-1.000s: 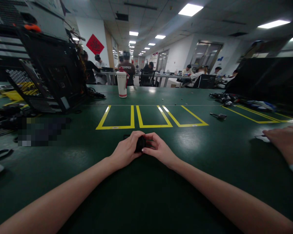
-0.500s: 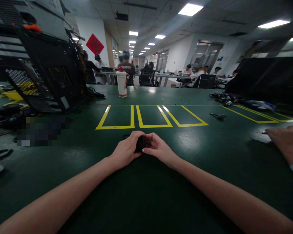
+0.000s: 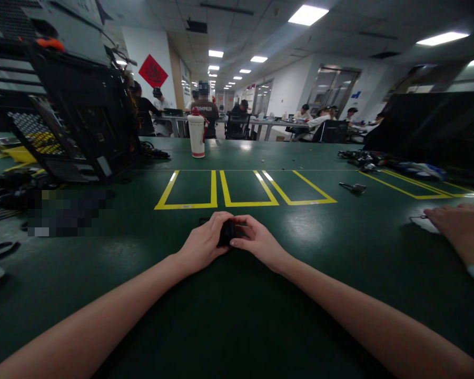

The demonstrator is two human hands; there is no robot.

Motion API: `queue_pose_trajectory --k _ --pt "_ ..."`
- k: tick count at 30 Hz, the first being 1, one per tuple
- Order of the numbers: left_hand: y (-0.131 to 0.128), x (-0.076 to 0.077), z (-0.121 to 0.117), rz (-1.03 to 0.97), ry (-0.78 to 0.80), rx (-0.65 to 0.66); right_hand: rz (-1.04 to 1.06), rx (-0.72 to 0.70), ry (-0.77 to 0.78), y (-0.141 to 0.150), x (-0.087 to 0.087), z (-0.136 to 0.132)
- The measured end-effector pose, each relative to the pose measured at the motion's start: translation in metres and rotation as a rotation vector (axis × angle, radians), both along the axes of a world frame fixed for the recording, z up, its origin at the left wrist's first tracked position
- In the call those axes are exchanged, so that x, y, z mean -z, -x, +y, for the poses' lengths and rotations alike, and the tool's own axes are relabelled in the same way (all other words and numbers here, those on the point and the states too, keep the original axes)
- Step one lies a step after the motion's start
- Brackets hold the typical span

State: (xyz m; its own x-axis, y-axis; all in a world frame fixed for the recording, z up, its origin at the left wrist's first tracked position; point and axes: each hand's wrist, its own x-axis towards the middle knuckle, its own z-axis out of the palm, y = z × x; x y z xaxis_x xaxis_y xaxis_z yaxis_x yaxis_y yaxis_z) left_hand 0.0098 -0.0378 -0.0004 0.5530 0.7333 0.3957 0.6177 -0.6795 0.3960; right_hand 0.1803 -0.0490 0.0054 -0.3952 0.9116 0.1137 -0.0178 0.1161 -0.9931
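A small black object sits between my two hands, low over the green table. Its kind is hard to make out, since my fingers cover much of it. My left hand is wrapped round its left side, and a black edge shows past the fingers. With thumb and curled fingers, my right hand grips the right end. Just beyond my hands, yellow tape marks several rectangles on the table.
At left stands an opened black computer case, with cables and a black loop nearby. A white tumbler stands further back. To the right lie a dark tool-like piece and cables. Another person's hand holds a thin tool at far right.
My hands and the black object stay almost still. At far right, the other person's hand has shifted slightly left with the thin tool.
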Motion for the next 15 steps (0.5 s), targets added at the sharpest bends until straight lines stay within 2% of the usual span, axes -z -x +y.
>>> queue_pose_trajectory --k 3,15 --pt "-0.0001 -0.0002 -0.0002 -0.001 -0.007 0.009 0.029 -0.036 -0.007 -0.0008 0.0029 0.0004" --pt "-0.0006 0.0008 0.0 0.008 0.004 0.001 0.01 0.008 -0.016 0.0005 0.0024 0.0013"
